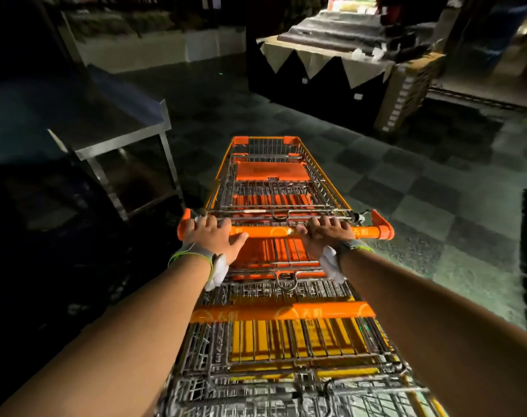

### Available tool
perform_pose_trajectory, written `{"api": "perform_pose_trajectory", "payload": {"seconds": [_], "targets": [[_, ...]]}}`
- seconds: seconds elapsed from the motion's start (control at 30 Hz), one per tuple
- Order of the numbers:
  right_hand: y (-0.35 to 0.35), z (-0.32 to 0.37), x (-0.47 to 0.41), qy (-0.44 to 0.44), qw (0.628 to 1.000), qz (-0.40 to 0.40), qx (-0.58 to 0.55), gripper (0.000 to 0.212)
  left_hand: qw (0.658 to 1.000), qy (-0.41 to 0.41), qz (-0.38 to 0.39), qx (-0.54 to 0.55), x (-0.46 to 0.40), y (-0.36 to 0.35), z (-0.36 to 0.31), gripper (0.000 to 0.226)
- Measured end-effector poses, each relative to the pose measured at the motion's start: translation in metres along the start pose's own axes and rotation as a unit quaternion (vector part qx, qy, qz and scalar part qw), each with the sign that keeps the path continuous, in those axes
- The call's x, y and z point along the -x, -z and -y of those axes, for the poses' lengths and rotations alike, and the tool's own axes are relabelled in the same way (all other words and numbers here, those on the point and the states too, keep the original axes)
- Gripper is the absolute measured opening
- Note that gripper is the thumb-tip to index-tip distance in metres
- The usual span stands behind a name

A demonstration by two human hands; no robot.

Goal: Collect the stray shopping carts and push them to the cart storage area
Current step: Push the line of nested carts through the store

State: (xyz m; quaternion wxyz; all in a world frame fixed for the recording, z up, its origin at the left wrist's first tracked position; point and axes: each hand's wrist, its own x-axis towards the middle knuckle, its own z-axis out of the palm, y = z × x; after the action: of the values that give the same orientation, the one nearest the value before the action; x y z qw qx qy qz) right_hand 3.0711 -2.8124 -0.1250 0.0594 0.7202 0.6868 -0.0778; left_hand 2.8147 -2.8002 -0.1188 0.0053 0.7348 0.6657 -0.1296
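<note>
- While I stand on the dim checkered floor [406, 182], two nested shopping carts [274, 266] stretch out ahead of me in one line, the front cart [271, 176] pushed partly into the rear cart [286, 356], which sits closest to my body.
- To my left stands one metal table [120, 136] with bare legs, near the carts but not touching them; ahead on the right is one display stand [331, 64] draped with a zigzag-edged cloth, well apart from the front cart.
- Two orange handle bars show: the front handle [286, 231], which I am holding, and the rear handle [283, 311], which lies untouched beneath my forearms.
- My left hand [214, 236] sits near the bar's left end, fingers curled over the top and the thumb stretched along the bar, so the grasp looks loose rather than fully wrapped.
- My right hand [325, 233] is right of the bar's middle, fingers folded tightly over it.
- Each wrist carries one grey band with a white piece hanging below: the left wristband [196, 254] and the right wristband [352, 246].
</note>
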Motion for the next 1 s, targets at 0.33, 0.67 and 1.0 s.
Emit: {"api": "perform_pose_trajectory", "payload": {"seconds": [0.33, 0.67, 1.0], "targets": [[0.033, -0.071, -0.164, 0.062, 0.998, -0.026, 0.015, 0.065, 0.999, 0.037, 0.017, 0.017, -0.155, 0.038, -0.054, 0.077], [0.064, -0.145, -0.326, 0.139, 0.990, -0.011, 0.007, 0.066, 0.993, 0.120, 0.000, 0.004, -0.269, 0.069, -0.126, 0.079], [0.099, -0.188, -0.478, 0.214, 0.977, 0.001, 0.005, 0.068, 0.981, 0.181, 0.008, 0.074, -0.388, 0.105, -0.177, 0.067]]}}
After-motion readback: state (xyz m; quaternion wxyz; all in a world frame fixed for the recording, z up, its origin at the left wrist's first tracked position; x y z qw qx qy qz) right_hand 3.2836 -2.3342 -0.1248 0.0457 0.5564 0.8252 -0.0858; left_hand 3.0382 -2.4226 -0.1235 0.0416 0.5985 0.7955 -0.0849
